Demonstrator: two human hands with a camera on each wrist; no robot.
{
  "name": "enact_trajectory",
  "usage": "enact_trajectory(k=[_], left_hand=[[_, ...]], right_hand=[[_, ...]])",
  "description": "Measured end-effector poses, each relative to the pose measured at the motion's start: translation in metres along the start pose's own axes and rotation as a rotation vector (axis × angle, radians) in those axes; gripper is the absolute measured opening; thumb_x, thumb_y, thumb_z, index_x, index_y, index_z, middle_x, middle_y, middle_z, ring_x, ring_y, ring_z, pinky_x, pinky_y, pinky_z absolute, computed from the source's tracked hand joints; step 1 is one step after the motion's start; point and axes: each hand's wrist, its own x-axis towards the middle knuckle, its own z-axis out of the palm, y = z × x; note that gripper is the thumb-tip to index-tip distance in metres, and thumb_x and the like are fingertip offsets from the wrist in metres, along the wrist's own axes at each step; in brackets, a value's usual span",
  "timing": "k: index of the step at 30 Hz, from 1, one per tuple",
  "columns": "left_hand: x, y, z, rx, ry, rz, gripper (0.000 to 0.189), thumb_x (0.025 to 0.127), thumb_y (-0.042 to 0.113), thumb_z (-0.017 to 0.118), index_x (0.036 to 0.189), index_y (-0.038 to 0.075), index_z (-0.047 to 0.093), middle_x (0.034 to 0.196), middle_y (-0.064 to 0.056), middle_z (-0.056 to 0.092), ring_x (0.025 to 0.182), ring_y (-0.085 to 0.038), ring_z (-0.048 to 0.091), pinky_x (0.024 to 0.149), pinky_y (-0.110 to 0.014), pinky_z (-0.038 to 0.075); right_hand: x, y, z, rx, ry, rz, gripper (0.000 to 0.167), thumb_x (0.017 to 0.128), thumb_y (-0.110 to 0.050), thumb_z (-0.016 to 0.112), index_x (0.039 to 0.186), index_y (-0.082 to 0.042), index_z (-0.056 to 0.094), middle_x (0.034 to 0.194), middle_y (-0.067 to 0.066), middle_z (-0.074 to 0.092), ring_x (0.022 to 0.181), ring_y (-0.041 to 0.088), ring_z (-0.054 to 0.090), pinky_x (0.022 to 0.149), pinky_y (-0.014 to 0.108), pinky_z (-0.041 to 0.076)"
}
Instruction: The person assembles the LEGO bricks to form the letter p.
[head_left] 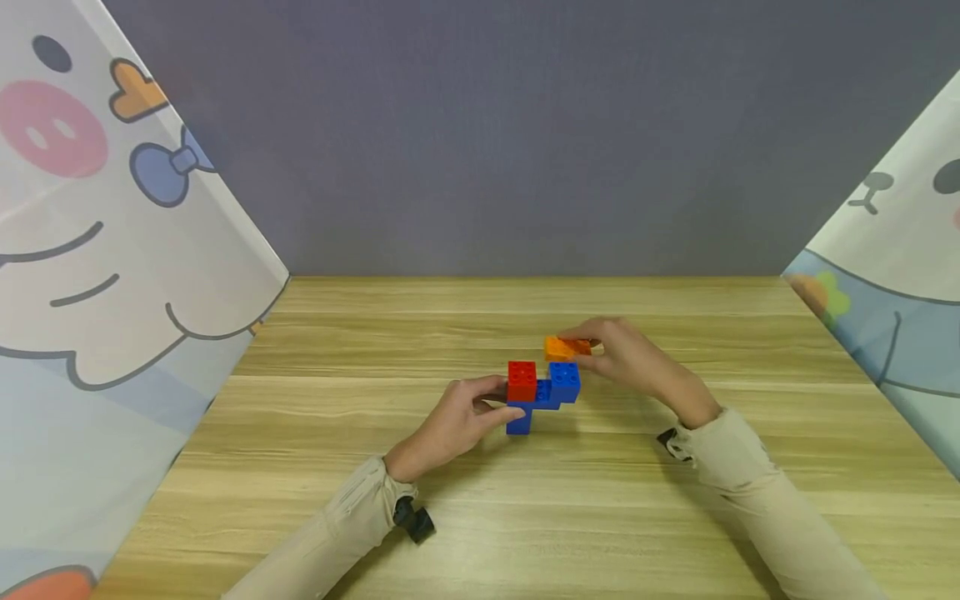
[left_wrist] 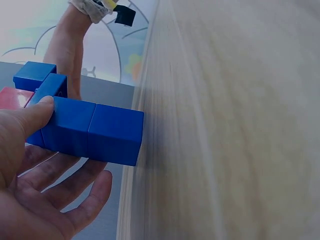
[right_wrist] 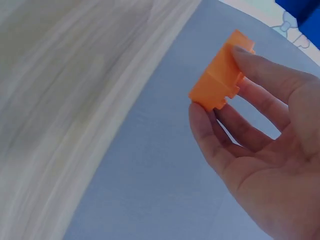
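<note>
My left hand (head_left: 467,417) grips a small build of toy building blocks, thumb on its near side and fingers behind. Blue blocks (left_wrist: 92,127) make up its column and a side arm. A red block (head_left: 522,381) tops the column, and another blue block (head_left: 564,379) sits on the arm's right end. Just behind and right of the build, my right hand (head_left: 626,360) pinches an orange block (right_wrist: 220,75) between thumb and fingers. In the right wrist view the orange block's studs face the palm side, and a blue corner of the build shows at the upper right.
Both hands work over a wood-grain table (head_left: 337,358). A grey panel (head_left: 525,142) rises along its back edge. Cartoon-printed sheets (head_left: 112,333) flank it left and right. Dark wrist mounts (head_left: 414,520) hang below the sleeves.
</note>
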Motion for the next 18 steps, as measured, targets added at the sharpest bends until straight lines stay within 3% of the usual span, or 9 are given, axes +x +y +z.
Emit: enact_trajectory(k=[9,18], left_hand=[[-0.001,0.000,-0.001,0.013,0.001,-0.005,0.033,0.093,0.023,0.072,0.123,0.008,0.068,0.116,-0.002,0.071,0.095,-0.009,0.070,0.077,-0.026,0.058],[0.000,0.000,-0.001,0.019,0.003,0.002,0.032,0.093,0.022,0.072,0.122,0.009,0.068,0.117,-0.002,0.071,0.098,-0.009,0.069,0.078,-0.026,0.058]], right_hand=[[-0.002,-0.017,-0.004,-0.037,0.116,-0.082,0.039,0.090,-0.016,0.076,0.127,-0.009,0.069,0.113,0.009,0.070,0.100,0.025,0.065,0.082,0.047,0.057],[-0.005,-0.032,-0.009,-0.031,0.260,-0.190,0.034,0.089,-0.017,0.076,0.123,-0.010,0.072,0.109,0.007,0.071,0.100,0.023,0.065,0.077,0.041,0.058]])
